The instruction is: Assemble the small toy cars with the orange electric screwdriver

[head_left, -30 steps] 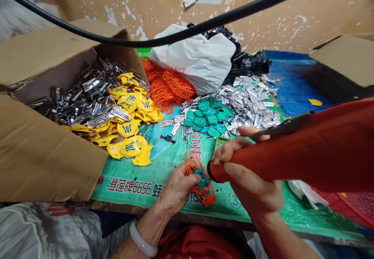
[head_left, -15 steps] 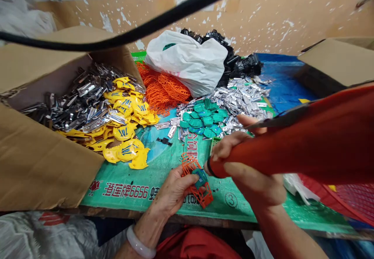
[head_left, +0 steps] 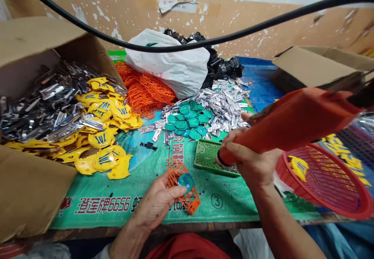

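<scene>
My left hand (head_left: 163, 194) pinches an orange plastic frame (head_left: 191, 206) with a teal piece (head_left: 186, 182) lying on it, near the table's front edge. My right hand (head_left: 248, 155) is wrapped round a long red-covered tool (head_left: 280, 124). The tool's dark-ringed tip end points down over a green perforated tray (head_left: 204, 155) that holds small metal bits. Part of the tray is hidden by my right hand and the tool. The tool is apart from the orange frame.
Behind lie teal pieces (head_left: 189, 120), silver strips (head_left: 228, 99), orange frames (head_left: 150, 93) and a white bag (head_left: 172, 64). A carton (head_left: 32, 181) with yellow pieces (head_left: 108, 159) stands left, a red basket (head_left: 330, 181) right. A black cable (head_left: 163, 50) crosses above.
The view has turned to the right. The tool's tip has moved off the teal piece and over the green tray, which now shows more fully. My left hand still holds the frame and teal piece.
</scene>
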`<state>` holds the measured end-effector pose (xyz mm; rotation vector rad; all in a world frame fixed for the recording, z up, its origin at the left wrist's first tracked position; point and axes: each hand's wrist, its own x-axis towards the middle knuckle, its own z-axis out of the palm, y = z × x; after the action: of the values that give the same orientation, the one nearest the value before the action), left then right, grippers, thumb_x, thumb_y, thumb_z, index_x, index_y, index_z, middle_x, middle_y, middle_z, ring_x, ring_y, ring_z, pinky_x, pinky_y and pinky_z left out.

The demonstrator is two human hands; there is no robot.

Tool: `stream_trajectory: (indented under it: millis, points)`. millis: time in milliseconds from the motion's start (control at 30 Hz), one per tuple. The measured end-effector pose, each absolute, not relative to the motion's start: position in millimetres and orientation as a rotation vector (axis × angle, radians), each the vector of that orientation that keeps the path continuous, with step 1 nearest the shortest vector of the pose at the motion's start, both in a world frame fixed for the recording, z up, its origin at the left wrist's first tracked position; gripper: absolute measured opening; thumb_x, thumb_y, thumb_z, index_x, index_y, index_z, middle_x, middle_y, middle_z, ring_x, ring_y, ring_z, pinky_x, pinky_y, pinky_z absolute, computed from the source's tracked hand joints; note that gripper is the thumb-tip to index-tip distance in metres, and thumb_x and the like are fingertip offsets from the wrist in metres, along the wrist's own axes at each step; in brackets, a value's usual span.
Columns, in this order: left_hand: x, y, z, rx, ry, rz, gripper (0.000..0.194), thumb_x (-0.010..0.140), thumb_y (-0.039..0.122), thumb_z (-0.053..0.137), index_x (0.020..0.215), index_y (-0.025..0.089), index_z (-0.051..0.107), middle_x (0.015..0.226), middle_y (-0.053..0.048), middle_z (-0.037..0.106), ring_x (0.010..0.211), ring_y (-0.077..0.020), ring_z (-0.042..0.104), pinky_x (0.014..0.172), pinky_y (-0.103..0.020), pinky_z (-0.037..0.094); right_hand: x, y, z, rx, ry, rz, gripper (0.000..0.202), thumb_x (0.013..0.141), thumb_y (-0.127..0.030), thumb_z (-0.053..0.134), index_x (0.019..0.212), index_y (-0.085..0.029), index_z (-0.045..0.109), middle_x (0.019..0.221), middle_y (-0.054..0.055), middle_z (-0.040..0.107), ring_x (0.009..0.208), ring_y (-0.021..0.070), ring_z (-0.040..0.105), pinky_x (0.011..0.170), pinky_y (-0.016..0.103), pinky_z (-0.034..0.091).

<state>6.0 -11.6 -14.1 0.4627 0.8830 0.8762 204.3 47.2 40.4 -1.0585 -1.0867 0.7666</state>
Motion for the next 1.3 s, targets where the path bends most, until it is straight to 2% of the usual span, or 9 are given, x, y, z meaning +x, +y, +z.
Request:
stream_trajectory:
  millis: [200, 367, 533, 667, 800, 933, 1033, 1100, 1300]
  points:
    - [6, -11, -18, 0.463, 0.910, 0.854, 0.033, 0.068, 0.016, 0.077, 0.100, 0.019, 0.070, 0.095, -0.004, 0.070, 0.079, -0.0153, 0.065, 0.075, -0.028, 0.055, 203, 48, 39, -1.070, -1.064, 0.797, 0.015, 0.057, -0.015, 0.075, 0.056, -0.018, 0.060, 0.063, -0.001, 0.063, 0.057, 0.0137, 0.057, 0.054, 0.029, 0.050]
    - [5, -10, -17, 0.434, 0.934, 0.849, 0.034, 0.064, 0.015, 0.079, 0.097, 0.018, 0.069, 0.094, -0.004, 0.069, 0.080, -0.0164, 0.065, 0.073, -0.030, 0.057, 203, 48, 38, -1.052, -1.041, 0.802, 0.015, 0.058, -0.012, 0.076, 0.057, -0.017, 0.062, 0.066, -0.001, 0.064, 0.056, 0.0127, 0.058, 0.054, 0.029, 0.050]
    - [2, -9, -15, 0.425, 0.972, 0.800, 0.037, 0.062, 0.017, 0.080, 0.096, 0.017, 0.065, 0.090, -0.003, 0.069, 0.076, -0.0197, 0.069, 0.070, -0.033, 0.057, 199, 46, 40, -1.067, -1.028, 0.773, 0.019, 0.056, -0.010, 0.076, 0.068, -0.018, 0.063, 0.063, -0.002, 0.065, 0.054, 0.0126, 0.059, 0.052, 0.027, 0.048]
    - [1, -8, -17, 0.437, 0.966, 0.798, 0.037, 0.064, 0.016, 0.078, 0.097, 0.016, 0.063, 0.085, -0.003, 0.070, 0.071, -0.0195, 0.070, 0.067, -0.032, 0.057, 200, 45, 38, -1.092, -1.060, 0.748, 0.018, 0.057, -0.011, 0.075, 0.059, -0.018, 0.059, 0.063, -0.002, 0.064, 0.054, 0.0122, 0.058, 0.053, 0.028, 0.049]
    - [2, -8, -16, 0.424, 0.945, 0.831, 0.037, 0.065, 0.016, 0.074, 0.099, 0.016, 0.061, 0.083, -0.003, 0.070, 0.067, -0.0185, 0.069, 0.064, -0.030, 0.056, 203, 47, 38, -1.074, -1.037, 0.750, 0.014, 0.057, -0.014, 0.076, 0.057, -0.017, 0.062, 0.063, -0.001, 0.063, 0.054, 0.0136, 0.057, 0.054, 0.030, 0.048]
    - [4, -7, -17, 0.416, 0.935, 0.866, 0.035, 0.065, 0.015, 0.071, 0.098, 0.014, 0.061, 0.083, -0.004, 0.070, 0.065, -0.0176, 0.068, 0.061, -0.029, 0.054, 200, 42, 55, -0.939, -0.966, 0.797, 0.017, 0.059, -0.012, 0.075, 0.071, -0.021, 0.066, 0.062, -0.002, 0.063, 0.052, 0.0142, 0.057, 0.054, 0.031, 0.048]
    - [4, -7, -19, 0.396, 0.930, 0.875, 0.037, 0.065, 0.014, 0.070, 0.101, 0.013, 0.061, 0.085, -0.006, 0.071, 0.064, -0.0171, 0.068, 0.060, -0.027, 0.053, 192, 31, 72, -0.772, -0.968, 0.957, 0.038, 0.066, -0.015, 0.073, 0.101, -0.027, 0.065, 0.066, -0.002, 0.063, 0.057, 0.0158, 0.058, 0.057, 0.032, 0.050]
    - [4, -7, -20, 0.378, 0.912, 0.890, 0.037, 0.065, 0.015, 0.070, 0.101, 0.013, 0.060, 0.085, -0.006, 0.071, 0.064, -0.0172, 0.068, 0.060, -0.027, 0.053, 186, 24, 78, -0.703, -0.994, 1.064, 0.048, 0.069, -0.020, 0.074, 0.114, -0.028, 0.060, 0.069, -0.001, 0.063, 0.061, 0.0168, 0.059, 0.060, 0.034, 0.052]
    - [3, -8, -21, 0.352, 0.907, 0.908, 0.043, 0.065, 0.015, 0.070, 0.107, 0.014, 0.059, 0.095, -0.009, 0.070, 0.074, -0.0211, 0.069, 0.064, -0.031, 0.055, 171, 14, 75, -0.622, -0.985, 1.192, 0.047, 0.070, -0.024, 0.078, 0.113, -0.034, 0.060, 0.074, -0.001, 0.062, 0.065, 0.0159, 0.059, 0.065, 0.034, 0.053]
